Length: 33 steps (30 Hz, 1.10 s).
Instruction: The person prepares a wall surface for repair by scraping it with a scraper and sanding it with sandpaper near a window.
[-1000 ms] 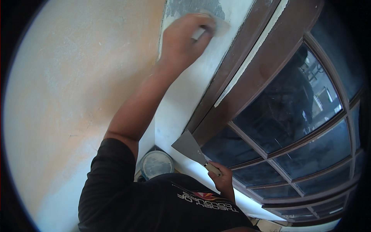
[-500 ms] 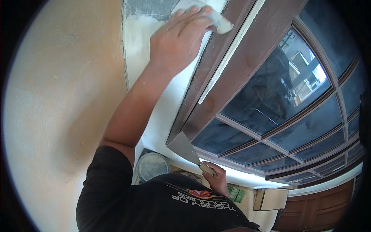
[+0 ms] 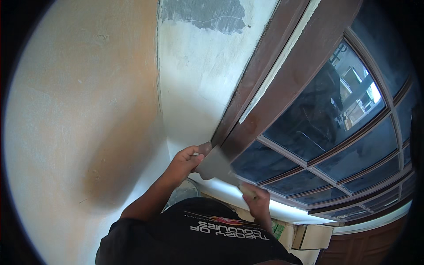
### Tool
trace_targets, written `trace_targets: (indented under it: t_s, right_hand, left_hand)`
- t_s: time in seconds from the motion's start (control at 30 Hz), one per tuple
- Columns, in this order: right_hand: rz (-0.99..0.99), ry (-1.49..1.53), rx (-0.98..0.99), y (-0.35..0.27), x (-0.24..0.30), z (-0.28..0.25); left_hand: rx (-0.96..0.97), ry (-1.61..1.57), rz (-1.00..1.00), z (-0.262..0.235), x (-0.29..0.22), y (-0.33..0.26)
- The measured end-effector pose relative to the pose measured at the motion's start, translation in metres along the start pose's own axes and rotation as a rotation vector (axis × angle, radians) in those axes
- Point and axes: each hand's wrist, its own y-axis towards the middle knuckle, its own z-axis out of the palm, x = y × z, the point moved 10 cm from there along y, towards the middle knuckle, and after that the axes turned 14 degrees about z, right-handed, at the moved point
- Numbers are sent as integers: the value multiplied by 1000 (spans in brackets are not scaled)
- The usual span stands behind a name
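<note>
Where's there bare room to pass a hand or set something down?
To pass a hand: the white wall strip, between the peach wall and brown frame. Crowded: between left hand and right hand, where spreader and scraper overlap in view, with the bucket partly hidden below. I can't make out a sure flat spot for setting down.

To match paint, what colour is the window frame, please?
The window frame is brown, seen best in the head view.

A dark-paned window (image 3: 353, 165) stretches above a tan box (image 3: 314, 237). A green item (image 3: 277, 229) lies left of the box, brown panelled wood (image 3: 364, 244) right of it.
</note>
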Motion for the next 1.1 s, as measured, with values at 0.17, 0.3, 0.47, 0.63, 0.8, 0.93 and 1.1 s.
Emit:
trace_targets:
  t_s: [0.17, 0.3, 0.47, 0.63, 0.8, 0.93, 1.1]
  right_hand:
    - [-72, 12, 171, 5, 7, -3]
    - [31, 77, -39, 11, 6, -20]
    - [-103, 59, 244, 8, 34, -6]
    - [-33, 59, 251, 7, 21, -11]
    - [67, 191, 5, 21, -29, -51]
    - [37, 290, 37, 6, -32, -66]
    - [35, 110, 15, 8, -23, -44]
  left_hand:
    - [-183, -148, 93, -26, -4, -4]
    - [-27, -136, 144, -15, -18, -4]
    - [-14, -106, 176, -9, -27, -10]
    - [19, -39, 215, -9, -20, -9]
    - [26, 114, 265, -17, -29, -7]
    - [-116, 278, 315, -30, -39, -16]
    - [-218, 62, 365, -43, -45, -5]
